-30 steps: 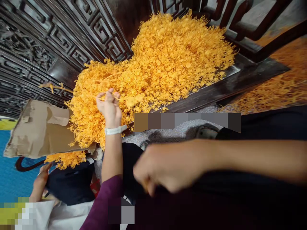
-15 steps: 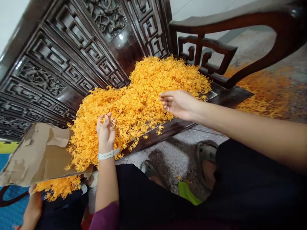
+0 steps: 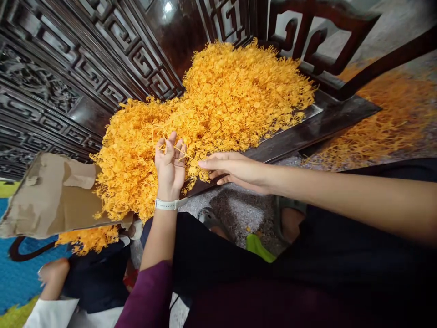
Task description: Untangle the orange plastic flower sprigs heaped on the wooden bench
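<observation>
Head view: left hand (image 3: pixel 170 166) pinches a yellow sprig (image 3: pixel 178 150) at centre; right hand (image 3: pixel 235 169), open and empty, should grasp beside that pinch

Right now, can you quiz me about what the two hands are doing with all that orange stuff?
1. True or false: the left hand, pinching an orange sprig, wears a white wristband.
2. What lies left of the orange pile? A cardboard, B a bucket, C a book.
3. Fill in: the right hand reaches toward the ___ hand.
Key: 1 true; 2 A; 3 left.
</observation>
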{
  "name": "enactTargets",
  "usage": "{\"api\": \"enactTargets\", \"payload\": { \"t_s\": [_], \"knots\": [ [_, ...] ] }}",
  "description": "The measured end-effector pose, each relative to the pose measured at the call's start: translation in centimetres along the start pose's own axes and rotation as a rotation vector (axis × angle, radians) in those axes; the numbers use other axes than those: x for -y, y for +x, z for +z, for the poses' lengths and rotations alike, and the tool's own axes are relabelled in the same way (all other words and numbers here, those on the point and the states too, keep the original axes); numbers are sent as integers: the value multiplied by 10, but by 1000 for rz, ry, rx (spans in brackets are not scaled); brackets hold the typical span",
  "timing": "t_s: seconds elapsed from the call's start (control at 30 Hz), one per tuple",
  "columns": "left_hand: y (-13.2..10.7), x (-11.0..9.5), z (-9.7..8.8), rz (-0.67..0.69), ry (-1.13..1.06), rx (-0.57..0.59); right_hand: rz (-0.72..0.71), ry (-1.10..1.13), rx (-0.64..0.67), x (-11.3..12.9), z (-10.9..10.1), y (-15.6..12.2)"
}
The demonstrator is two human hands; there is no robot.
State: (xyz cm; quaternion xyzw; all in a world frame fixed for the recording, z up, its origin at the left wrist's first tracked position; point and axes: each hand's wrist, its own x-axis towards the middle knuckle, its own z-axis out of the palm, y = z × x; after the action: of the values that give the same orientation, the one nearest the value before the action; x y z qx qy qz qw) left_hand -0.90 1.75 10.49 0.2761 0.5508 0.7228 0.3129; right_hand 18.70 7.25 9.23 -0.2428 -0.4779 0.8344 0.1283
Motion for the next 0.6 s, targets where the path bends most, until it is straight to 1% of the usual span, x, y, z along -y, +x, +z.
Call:
{"api": "enactTargets", "payload": {
  "t_s": [0.07,0.13,0.2,0.27,0.33,0.37,0.4,0.47,0.5,0.53,0.57,0.6],
  "knots": [
    [-2,0,-2,-6,-35,-8,-10,-7,18,-4,3,-1],
    [-4,2,-3,-13,-84,-11,-42,-52,-13,-6,3,2],
    [-7,8,0,-44,-116,7,-87,-110,-36,-8,2,7],
    [-9,11,7,-95,-135,39,-127,-173,-27,-8,1,12],
    [-6,7,14,-131,-173,72,-141,-206,-29,-8,2,16],
    [-3,4,16,-129,-202,78,-140,-206,-64,-7,3,18],
    [1,0,17,-115,-228,86,-146,-212,-99,-7,6,22],
    [13,-7,17,-54,-241,45,-143,-231,-138,-8,14,33],
    [20,-9,17,-32,-244,27,-113,-228,-138,-10,21,41],
    [25,-9,18,-31,-250,8,-40,-197,-122,-12,28,51],
    [28,-9,19,-66,-260,-9,164,-158,-64,-14,37,60],
    [30,-9,21,-117,-273,-28,327,-140,-41,-17,46,67]
  ]
}}
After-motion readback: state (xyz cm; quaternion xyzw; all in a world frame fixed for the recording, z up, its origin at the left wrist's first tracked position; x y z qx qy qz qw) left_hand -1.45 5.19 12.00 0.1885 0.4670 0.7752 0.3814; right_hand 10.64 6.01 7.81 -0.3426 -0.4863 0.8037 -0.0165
